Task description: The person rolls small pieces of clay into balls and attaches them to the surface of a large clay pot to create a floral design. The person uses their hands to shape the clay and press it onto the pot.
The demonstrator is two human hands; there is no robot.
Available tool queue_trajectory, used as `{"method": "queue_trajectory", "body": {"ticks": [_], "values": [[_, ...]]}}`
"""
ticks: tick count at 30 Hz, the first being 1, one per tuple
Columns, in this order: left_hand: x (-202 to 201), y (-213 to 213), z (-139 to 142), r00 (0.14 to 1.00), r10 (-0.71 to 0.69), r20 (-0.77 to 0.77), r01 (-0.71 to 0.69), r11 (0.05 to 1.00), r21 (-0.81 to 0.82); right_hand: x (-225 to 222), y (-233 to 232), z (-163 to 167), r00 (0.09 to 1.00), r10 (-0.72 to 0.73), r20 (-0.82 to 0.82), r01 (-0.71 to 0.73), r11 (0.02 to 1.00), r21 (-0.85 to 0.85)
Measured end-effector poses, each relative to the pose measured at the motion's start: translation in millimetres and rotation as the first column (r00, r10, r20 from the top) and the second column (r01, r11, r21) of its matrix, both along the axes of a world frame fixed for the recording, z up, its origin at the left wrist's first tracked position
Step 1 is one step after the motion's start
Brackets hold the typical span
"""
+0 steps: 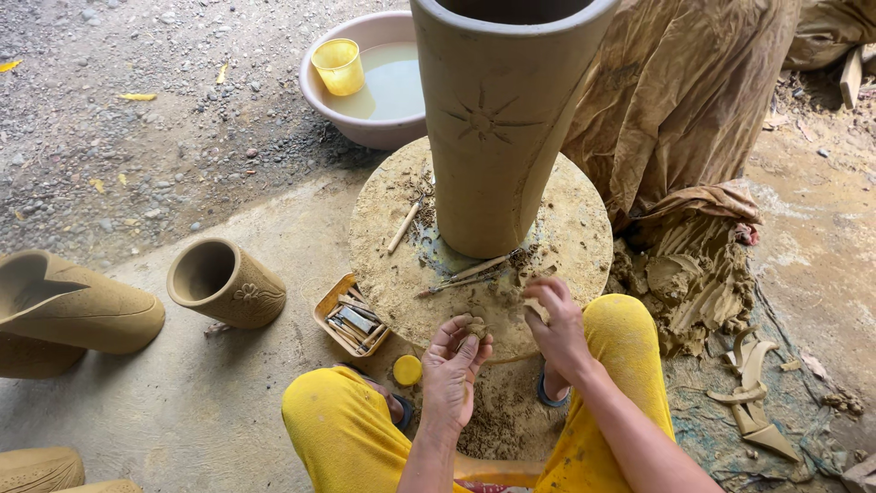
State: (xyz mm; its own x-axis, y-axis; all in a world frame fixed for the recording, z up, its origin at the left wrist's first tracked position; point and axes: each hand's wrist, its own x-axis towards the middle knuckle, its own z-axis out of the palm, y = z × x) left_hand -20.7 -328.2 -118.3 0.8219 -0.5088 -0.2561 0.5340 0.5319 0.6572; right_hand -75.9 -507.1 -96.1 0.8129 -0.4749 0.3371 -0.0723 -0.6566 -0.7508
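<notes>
Clay lump (474, 327) sits pinched in the left hand (453, 370) grip; right hand (555, 324) grip clamps another piece, mostly hidden.

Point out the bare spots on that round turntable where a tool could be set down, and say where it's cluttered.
On the round turntable, the right side between the tall clay vase and the rim is bare. The left part is mostly bare beyond a wooden stick and crumbs. The front edge is crowded: modelling tools, clay crumbs, the left hand holding a clay lump, and the right hand.
</notes>
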Motion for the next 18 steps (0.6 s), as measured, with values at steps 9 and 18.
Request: {"method": "queue_trajectory", "body": {"ticks": [9,18], "values": [[-9,-6,-6,0.982,-0.039,0.186,0.022,0.995,0.097,-30,22,15,0.987,0.148,0.068,-0.135,0.976,-0.173],[-12,-5,-4,0.967,-0.137,0.214,0.089,0.972,0.218,-34,24,27,0.977,0.176,0.124,-0.128,0.938,-0.323]]}}
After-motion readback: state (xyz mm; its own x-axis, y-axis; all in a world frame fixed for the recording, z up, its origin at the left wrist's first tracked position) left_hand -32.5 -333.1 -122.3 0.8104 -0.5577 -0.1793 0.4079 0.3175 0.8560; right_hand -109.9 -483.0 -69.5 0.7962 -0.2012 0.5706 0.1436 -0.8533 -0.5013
